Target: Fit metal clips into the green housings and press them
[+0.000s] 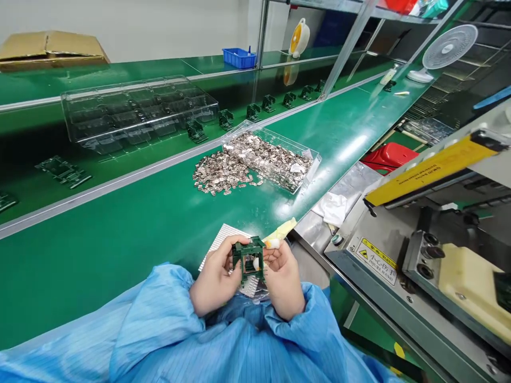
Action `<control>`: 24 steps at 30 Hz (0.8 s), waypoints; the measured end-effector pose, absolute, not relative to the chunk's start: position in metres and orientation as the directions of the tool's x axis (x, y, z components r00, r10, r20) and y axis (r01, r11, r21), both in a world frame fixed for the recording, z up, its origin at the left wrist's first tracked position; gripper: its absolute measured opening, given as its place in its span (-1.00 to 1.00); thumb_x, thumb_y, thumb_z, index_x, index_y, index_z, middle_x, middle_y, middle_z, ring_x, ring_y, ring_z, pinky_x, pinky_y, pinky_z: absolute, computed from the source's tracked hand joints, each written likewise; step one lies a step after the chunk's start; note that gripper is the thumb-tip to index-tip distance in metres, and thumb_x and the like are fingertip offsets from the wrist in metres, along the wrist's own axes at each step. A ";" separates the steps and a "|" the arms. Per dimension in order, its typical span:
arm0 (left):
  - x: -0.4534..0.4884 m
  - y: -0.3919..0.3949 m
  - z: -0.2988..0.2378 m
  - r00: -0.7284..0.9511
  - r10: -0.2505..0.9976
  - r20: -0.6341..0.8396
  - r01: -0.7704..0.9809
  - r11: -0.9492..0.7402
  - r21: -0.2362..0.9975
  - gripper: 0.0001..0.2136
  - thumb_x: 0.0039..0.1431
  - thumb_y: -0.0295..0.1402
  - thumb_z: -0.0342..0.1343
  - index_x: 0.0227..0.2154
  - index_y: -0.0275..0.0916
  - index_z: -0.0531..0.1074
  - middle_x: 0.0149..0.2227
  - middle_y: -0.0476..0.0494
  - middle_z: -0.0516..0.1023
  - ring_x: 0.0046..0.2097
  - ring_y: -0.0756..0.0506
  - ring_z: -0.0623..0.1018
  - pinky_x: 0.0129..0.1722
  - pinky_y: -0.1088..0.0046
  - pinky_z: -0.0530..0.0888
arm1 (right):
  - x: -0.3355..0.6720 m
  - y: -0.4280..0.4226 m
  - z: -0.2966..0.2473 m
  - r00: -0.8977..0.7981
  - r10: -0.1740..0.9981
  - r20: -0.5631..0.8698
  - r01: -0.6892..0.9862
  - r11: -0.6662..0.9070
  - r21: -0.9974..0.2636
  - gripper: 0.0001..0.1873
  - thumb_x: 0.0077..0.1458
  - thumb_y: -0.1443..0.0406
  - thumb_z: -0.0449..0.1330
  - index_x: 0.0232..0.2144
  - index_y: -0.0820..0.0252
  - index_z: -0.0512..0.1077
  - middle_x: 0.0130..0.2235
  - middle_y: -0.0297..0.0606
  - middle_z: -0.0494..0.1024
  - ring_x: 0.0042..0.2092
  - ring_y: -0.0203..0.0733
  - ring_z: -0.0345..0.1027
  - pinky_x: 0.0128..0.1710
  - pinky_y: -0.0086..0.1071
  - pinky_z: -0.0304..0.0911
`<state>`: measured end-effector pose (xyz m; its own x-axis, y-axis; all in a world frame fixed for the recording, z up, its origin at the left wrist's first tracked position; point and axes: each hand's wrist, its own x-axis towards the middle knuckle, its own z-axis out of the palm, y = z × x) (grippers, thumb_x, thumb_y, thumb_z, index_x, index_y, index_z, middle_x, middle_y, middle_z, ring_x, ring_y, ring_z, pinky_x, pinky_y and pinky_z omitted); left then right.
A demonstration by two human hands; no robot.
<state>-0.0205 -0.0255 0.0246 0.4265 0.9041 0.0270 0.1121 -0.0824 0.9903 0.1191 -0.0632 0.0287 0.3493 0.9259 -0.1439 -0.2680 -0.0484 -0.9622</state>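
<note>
Upper L of frame I've got a brown cardboard box [51, 49]; below it, mid-L, a flat dark-green openwork part [64, 171]. Next, upper L-ctr, a long clear-plastic compartment tray [139, 114], w/ a row of small dark-green block-shaped parts [253, 112] running from its R end toward upper R. Glossy green flat table [120, 255] spans L to ctr. On it, mid-ctr, a loose heap of small silver metal pcs [221, 173]. Lower ctr: my L hand [215, 272], fingers clamped on the L side of a dark-green square open-frame plastic part [253, 247], above a white gridded sheet [223, 239]. Back mid-ctr, just R of the heap, a clear-plastic box [275, 165] full of similar pcs. My R hand [285, 274] is at the frame part's R side, fingers curled close; can't tell if they're clamped on it. Just beyond, a pale-yellow limp strip [282, 230]. Farther R, a crumpled white cloth [334, 208], then a grey metal machine w/ yellow bar [431, 170]. Upper R: round white fan [450, 48].
</note>
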 end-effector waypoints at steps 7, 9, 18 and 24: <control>-0.007 -0.029 0.026 0.474 0.880 -0.001 0.071 -0.037 0.997 -0.67 0.08 -0.39 0.20 -0.07 -0.20 0.36 -0.34 -0.04 0.49 -0.43 0.02 0.49 -0.47 0.56 0.46 | 0.137 -0.078 0.030 0.384 0.918 -0.101 -0.255 0.000 -0.967 -0.71 -0.16 0.35 0.34 -0.34 0.11 0.36 -0.41 -0.38 0.49 -0.35 -0.25 0.40 -0.31 -0.39 0.38; -0.004 -0.021 0.025 0.447 0.895 -0.011 0.022 0.001 1.000 -0.67 0.08 -0.34 0.21 -0.08 -0.20 0.33 -0.32 -0.04 0.48 -0.42 0.01 0.51 -0.45 0.54 0.51 | 0.148 -0.083 0.021 0.442 0.893 -0.084 -0.206 0.010 -0.979 -0.77 -0.08 0.26 0.33 -0.35 0.13 0.40 -0.38 -0.34 0.50 -0.32 -0.23 0.39 -0.28 -0.36 0.37; 0.003 0.025 0.014 0.492 0.869 -0.055 -0.024 0.076 0.997 -0.61 0.11 -0.23 0.21 -0.06 -0.23 0.25 -0.33 -0.01 0.48 -0.46 0.00 0.58 -0.47 0.52 0.53 | 0.153 -0.085 -0.033 0.267 0.952 -0.152 -0.070 -0.138 -0.988 -0.68 0.00 0.04 0.27 -0.50 0.19 0.50 -0.51 -0.29 0.51 -0.45 -0.22 0.33 -0.44 -0.38 0.28; 0.007 0.031 0.016 0.560 0.826 -0.056 -0.020 0.082 0.996 -0.65 0.11 -0.35 0.18 -0.06 -0.24 0.26 -0.35 0.01 0.48 -0.45 0.03 0.57 -0.44 0.54 0.54 | 0.143 -0.079 -0.046 0.277 0.959 -0.056 0.020 -0.064 -0.998 -0.62 0.14 0.03 0.12 -0.53 0.18 0.40 -0.51 -0.30 0.45 -0.43 -0.22 0.30 -0.41 -0.36 0.27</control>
